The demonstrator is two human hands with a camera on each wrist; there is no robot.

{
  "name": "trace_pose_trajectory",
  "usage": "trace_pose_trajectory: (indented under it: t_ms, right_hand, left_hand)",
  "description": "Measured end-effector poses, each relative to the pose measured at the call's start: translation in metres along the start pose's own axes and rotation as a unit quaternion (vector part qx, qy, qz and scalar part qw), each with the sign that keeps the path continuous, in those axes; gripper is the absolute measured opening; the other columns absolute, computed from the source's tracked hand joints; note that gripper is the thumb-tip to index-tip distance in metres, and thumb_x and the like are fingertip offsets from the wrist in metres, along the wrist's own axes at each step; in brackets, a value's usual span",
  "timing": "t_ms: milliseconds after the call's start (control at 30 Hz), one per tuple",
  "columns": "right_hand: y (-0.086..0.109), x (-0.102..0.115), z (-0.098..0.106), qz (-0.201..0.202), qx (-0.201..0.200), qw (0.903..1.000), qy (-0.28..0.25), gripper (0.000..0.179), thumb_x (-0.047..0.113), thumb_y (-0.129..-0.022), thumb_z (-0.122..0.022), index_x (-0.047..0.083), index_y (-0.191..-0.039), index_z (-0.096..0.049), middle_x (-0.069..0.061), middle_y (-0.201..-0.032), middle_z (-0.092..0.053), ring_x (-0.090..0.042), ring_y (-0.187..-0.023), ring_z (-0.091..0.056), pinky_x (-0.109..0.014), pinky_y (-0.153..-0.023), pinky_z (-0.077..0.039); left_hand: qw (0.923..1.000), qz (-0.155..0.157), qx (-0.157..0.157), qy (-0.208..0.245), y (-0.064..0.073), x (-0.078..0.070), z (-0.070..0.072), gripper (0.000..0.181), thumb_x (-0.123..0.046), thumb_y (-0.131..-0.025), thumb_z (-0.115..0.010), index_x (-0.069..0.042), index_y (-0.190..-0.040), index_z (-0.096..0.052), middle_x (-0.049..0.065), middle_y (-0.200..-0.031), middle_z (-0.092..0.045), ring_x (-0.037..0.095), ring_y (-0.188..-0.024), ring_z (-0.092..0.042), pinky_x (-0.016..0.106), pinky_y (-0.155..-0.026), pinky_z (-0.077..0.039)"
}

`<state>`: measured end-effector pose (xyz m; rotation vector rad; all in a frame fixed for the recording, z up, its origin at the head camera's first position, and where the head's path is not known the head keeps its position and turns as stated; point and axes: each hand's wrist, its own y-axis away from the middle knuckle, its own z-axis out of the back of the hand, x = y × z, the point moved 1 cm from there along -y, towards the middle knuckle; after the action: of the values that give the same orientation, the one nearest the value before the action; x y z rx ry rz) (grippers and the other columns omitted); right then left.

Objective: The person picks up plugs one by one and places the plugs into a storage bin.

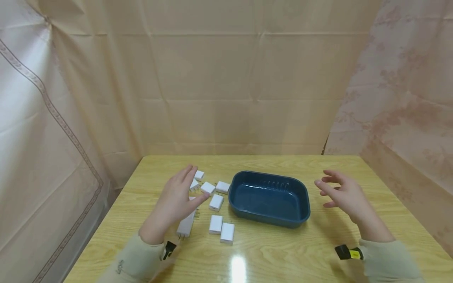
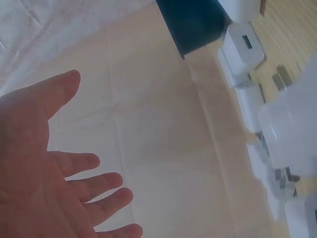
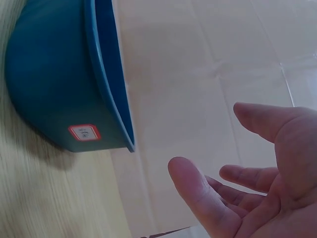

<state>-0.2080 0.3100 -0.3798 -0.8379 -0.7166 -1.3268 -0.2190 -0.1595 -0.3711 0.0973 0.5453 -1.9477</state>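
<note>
Above the left part of the table my left hand [image 1: 175, 195] hovers with fingers extended and thumb spread, holding nothing. Under and beside it lie several white plug chargers, among them a cube-shaped charger [image 1: 216, 202] and a longer white charger [image 1: 185, 226] partly hidden by the hand. In the left wrist view, metal prongs and a port show on the chargers [image 2: 243, 49]. A dark blue rectangular tray [image 1: 269, 220] stands to the right of the chargers. My right hand [image 1: 348, 196], fingers loosely bent, hangs in the air to the right of the tray, apart from it and with nothing in it.
The wooden table [image 1: 283, 255] has its far edge against a beige cloth [image 1: 212, 78]. Cloth also hangs along the left and right sides. A small red-bordered label [image 3: 84, 132] is stuck on the tray's outer wall. Both wrists wear black straps.
</note>
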Motion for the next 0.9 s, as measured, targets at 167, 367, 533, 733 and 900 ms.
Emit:
trace_pose_trajectory:
  t_ms: [167, 367, 533, 733, 900]
  right_hand:
    - [-0.005, -0.003, -0.009, -0.003, -0.003, 1.0000, 0.001, 0.079, 0.040, -0.099, -0.067, -0.005, -0.155, -0.032, -0.034, -0.139, -0.049, -0.044, -0.105, -0.066, -0.039, -0.064, -0.062]
    - [-0.008, -0.007, -0.015, -0.004, 0.005, 1.0000, 0.000, 0.076, 0.037, -0.099, -0.068, -0.006, -0.153, -0.035, -0.035, -0.139, -0.049, -0.045, -0.107, -0.065, -0.038, -0.064, -0.062]
    - [-0.008, -0.009, -0.017, -0.003, 0.011, 0.9999, 0.011, 0.075, 0.037, -0.099, -0.069, -0.006, -0.152, -0.037, -0.035, -0.140, -0.049, -0.046, -0.111, -0.063, -0.037, -0.064, -0.062]
    - [-0.009, -0.009, -0.020, -0.011, 0.014, 0.9996, 0.024, 0.076, 0.035, -0.097, -0.072, -0.006, -0.151, -0.038, -0.035, -0.140, -0.049, -0.046, -0.111, -0.063, -0.036, -0.064, -0.062]
    - [-0.009, -0.012, -0.023, -0.026, 0.021, 0.9985, 0.044, 0.077, 0.035, -0.096, -0.073, -0.007, -0.151, -0.038, -0.036, -0.141, -0.048, -0.047, -0.112, -0.062, -0.035, -0.065, -0.062]
  left_hand:
    - [1.0000, -0.004, 0.000, 0.001, 0.001, -0.005, -0.002, 0.091, -0.055, -0.092, -0.070, -0.002, -0.157, -0.034, 0.022, -0.160, -0.033, 0.042, -0.144, -0.034, 0.061, -0.114, -0.030]
    - [1.0000, -0.006, 0.003, 0.001, 0.002, -0.008, -0.004, 0.091, -0.056, -0.092, -0.069, -0.003, -0.158, -0.034, 0.020, -0.160, -0.033, 0.040, -0.145, -0.033, 0.060, -0.115, -0.029]
    - [1.0000, -0.008, 0.002, 0.000, 0.004, -0.008, -0.006, 0.090, -0.055, -0.092, -0.070, -0.003, -0.157, -0.035, 0.020, -0.160, -0.035, 0.039, -0.145, -0.033, 0.060, -0.115, -0.029]
    - [0.9997, -0.023, 0.004, -0.009, 0.004, -0.012, -0.011, 0.089, -0.055, -0.091, -0.071, -0.004, -0.156, -0.038, 0.019, -0.158, -0.038, 0.039, -0.143, -0.037, 0.059, -0.115, -0.030]
    - [0.9990, -0.043, 0.002, -0.012, 0.004, -0.017, -0.014, 0.088, -0.054, -0.091, -0.072, -0.003, -0.155, -0.040, 0.018, -0.155, -0.042, 0.038, -0.141, -0.041, 0.057, -0.114, -0.032]
